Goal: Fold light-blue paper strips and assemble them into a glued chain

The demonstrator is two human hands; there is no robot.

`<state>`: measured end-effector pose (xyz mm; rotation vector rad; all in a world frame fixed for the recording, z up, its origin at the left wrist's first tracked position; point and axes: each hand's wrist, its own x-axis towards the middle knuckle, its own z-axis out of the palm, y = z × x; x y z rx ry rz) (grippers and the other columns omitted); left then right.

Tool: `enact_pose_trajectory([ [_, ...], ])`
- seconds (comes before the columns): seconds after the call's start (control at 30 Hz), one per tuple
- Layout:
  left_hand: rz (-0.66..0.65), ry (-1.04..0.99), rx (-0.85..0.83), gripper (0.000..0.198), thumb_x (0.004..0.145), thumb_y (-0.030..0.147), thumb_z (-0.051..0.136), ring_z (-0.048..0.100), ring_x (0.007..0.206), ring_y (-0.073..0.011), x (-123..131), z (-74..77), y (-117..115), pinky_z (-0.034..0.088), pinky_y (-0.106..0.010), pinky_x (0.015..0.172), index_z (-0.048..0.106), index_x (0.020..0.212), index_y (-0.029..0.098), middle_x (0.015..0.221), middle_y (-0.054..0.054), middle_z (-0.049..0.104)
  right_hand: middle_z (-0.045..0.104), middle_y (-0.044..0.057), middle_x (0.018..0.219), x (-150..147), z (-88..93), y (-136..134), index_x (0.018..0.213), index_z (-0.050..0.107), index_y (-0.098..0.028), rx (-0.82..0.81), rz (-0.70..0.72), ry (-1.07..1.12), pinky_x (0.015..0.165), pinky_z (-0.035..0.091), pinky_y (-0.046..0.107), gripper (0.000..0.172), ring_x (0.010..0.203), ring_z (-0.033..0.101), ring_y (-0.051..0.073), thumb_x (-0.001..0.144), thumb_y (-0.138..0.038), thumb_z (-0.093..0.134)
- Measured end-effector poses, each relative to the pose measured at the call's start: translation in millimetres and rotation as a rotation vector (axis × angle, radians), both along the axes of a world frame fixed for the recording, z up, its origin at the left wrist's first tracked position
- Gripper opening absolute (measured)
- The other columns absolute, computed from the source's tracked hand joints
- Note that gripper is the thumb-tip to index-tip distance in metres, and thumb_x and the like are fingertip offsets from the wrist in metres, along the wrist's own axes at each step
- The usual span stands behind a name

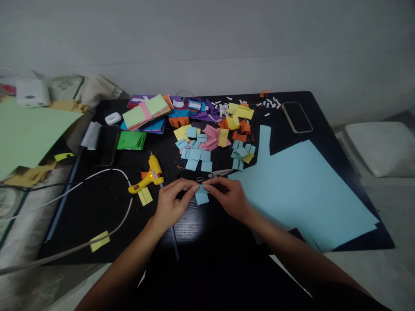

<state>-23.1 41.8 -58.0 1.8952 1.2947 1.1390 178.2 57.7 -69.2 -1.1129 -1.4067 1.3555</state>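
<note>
Between my two hands is a small light blue paper piece (202,198), with a crease or fold across its upper part. My left hand (175,198) pinches its upper left corner between thumb and fingers. The upper right corner is pinched by my right hand (229,196). Just beyond my fingers lie scissors (220,172), their handles partly hidden. A heap of similar light blue folded pieces (194,154) sits farther back, mixed with pink and yellow ones. To the left of my left hand rests a yellow glue gun (151,176) with a small orange light.
Large light blue sheets (292,185) cover the table's right side. A phone (297,117) lies at the back right, another dark phone (106,144) at the left. Stacked coloured paper (145,113) and white scraps (223,108) line the back. A white cable (125,216) loops across the left.
</note>
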Motion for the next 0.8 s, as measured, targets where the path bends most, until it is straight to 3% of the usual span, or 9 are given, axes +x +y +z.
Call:
enact_pose_trajectory([
  [0.2,-0.006,-0.005,-0.027,0.008,0.100,0.022,0.069,0.070,0.074,-0.0123,2.8,-2.9,-0.2,0.056,-0.024,0.071,0.076,0.096,0.020,0.086,-0.001,0.077,0.085,0.001,0.089,-0.9,-1.0,-2.0,0.093,0.085,-0.027,0.049,-0.058,-0.012,0.077,0.062,0.031,0.006,0.080,0.079,0.020,0.089,-0.031,0.082],
  [0.33,0.002,-0.015,-0.020,0.008,0.100,0.022,0.069,0.070,0.072,-0.0127,3.4,-2.6,-0.9,0.056,-0.025,0.070,0.076,0.097,0.020,0.084,-0.001,0.076,0.086,0.001,0.093,-1.1,-1.0,-2.8,0.095,0.086,-0.029,0.016,-0.071,-0.001,0.082,0.064,0.034,0.009,0.085,0.081,0.021,0.086,-0.030,0.084],
  [0.6,0.016,-0.068,-0.044,0.008,0.100,0.023,0.067,0.071,0.075,-0.0137,0.0,-6.0,-2.0,0.058,-0.026,0.072,0.075,0.099,0.019,0.088,-0.002,0.076,0.085,0.003,0.096,-0.5,-4.8,3.0,0.098,0.085,-0.025,-0.197,0.014,0.134,0.082,0.068,0.035,0.025,0.086,0.081,0.021,0.083,-0.043,0.086],
  [0.8,0.041,-0.110,-0.087,0.009,0.100,0.023,0.067,0.069,0.067,-0.0116,1.9,-3.2,-0.9,0.057,-0.024,0.065,0.075,0.097,0.019,0.085,-0.002,0.076,0.084,0.002,0.098,2.5,-3.8,5.8,0.100,0.086,-0.027,-0.233,0.105,0.202,0.088,0.069,0.040,0.025,0.088,0.081,0.022,0.086,-0.047,0.083],
])
